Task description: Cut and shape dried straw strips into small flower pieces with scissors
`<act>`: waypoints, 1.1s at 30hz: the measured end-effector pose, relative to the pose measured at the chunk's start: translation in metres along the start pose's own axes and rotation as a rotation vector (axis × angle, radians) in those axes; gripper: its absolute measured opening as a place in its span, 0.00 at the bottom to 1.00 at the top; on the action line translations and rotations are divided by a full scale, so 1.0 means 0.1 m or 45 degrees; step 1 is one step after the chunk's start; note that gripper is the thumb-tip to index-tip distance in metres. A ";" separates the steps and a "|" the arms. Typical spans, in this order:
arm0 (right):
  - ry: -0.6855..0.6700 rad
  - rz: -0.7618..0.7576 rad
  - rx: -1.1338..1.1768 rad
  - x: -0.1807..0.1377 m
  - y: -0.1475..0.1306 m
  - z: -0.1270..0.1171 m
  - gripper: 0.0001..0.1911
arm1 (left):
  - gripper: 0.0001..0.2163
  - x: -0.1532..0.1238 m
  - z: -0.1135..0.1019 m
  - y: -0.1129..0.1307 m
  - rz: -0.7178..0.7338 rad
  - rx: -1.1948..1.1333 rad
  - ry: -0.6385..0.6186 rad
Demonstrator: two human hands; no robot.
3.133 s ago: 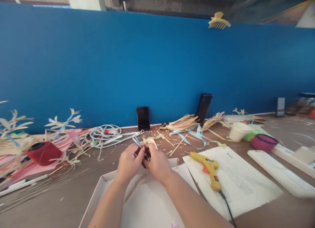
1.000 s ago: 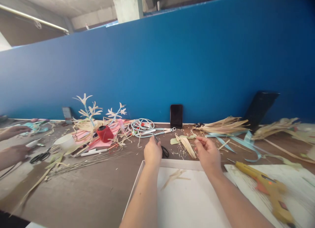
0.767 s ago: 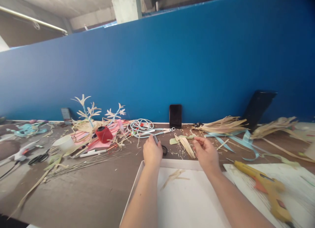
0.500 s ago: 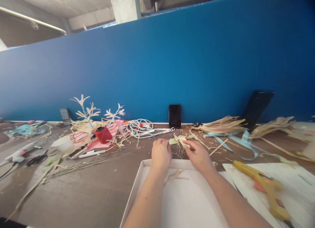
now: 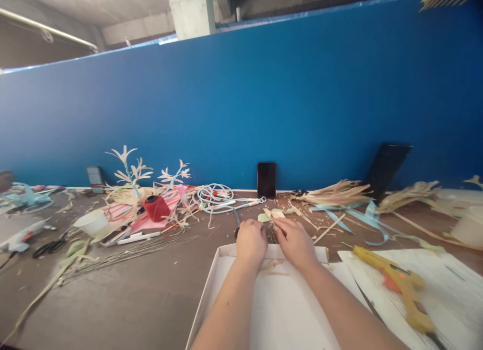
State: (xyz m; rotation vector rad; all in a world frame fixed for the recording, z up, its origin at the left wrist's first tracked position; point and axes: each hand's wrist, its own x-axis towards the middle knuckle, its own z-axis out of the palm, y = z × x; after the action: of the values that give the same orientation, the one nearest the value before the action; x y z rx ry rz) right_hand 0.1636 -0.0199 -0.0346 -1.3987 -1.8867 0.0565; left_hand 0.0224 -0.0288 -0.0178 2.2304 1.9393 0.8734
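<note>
My left hand [image 5: 251, 241] and my right hand [image 5: 296, 241] sit close together over the far rim of a white tray [image 5: 211, 284]. The left hand is closed around small scissors [image 5: 236, 219]; their blades stick out past the knuckles toward the blue wall. The right hand's fingers pinch pale dried leaf strips [image 5: 274, 215] lying just beyond the tray. A few thin leaf slivers [image 5: 272, 267] lie inside the tray under my wrists.
A yellow glue gun [image 5: 396, 284] lies on printed paper [image 5: 449, 284] at right. A phone [image 5: 266, 180] leans on the blue wall. Dried leaves [image 5: 335, 193], a blue cord [image 5: 217, 196], a red spool [image 5: 156, 208], a white cup [image 5: 91, 222] and thin wires [image 5: 128, 249] litter the table.
My hands were spread apart a second ago and have come together at the tray's far rim. The right hand has reached onto the leaf strips. Another person's hands at far left are gone.
</note>
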 end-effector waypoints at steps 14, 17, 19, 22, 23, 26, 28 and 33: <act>0.396 0.008 0.215 -0.04 -0.08 -0.11 0.14 | 0.15 0.08 -0.32 -0.31 -0.644 0.134 0.181; 0.400 -0.020 0.188 -0.06 -0.09 -0.13 0.14 | 0.16 0.08 -0.30 -0.30 -0.584 0.129 0.200; 0.355 -0.104 0.145 -0.07 -0.12 -0.14 0.15 | 0.15 0.07 -0.27 -0.26 -0.493 0.127 0.230; 0.236 -0.291 0.101 -0.11 -0.22 -0.13 0.17 | 0.14 0.06 -0.22 -0.18 -0.359 0.093 0.240; 0.193 -0.343 0.098 -0.13 -0.25 -0.12 0.17 | 0.14 0.05 -0.21 -0.15 -0.324 0.072 0.231; 0.102 -0.420 0.106 -0.16 -0.33 -0.07 0.18 | 0.13 0.05 -0.20 -0.10 -0.286 -0.004 0.202; 0.088 -0.420 0.118 -0.17 -0.35 -0.05 0.18 | 0.13 0.05 -0.20 -0.10 -0.307 -0.052 0.207; 0.275 -0.220 0.194 -0.12 -0.29 -0.10 0.15 | 0.13 0.07 -0.22 -0.14 -0.472 -0.251 0.202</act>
State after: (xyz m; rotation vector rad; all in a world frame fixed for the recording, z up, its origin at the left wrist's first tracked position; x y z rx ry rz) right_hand 0.1480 -0.0455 -0.0213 -1.0902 -1.7761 -0.0338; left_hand 0.0009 -0.0262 -0.0023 1.6665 2.1278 1.1480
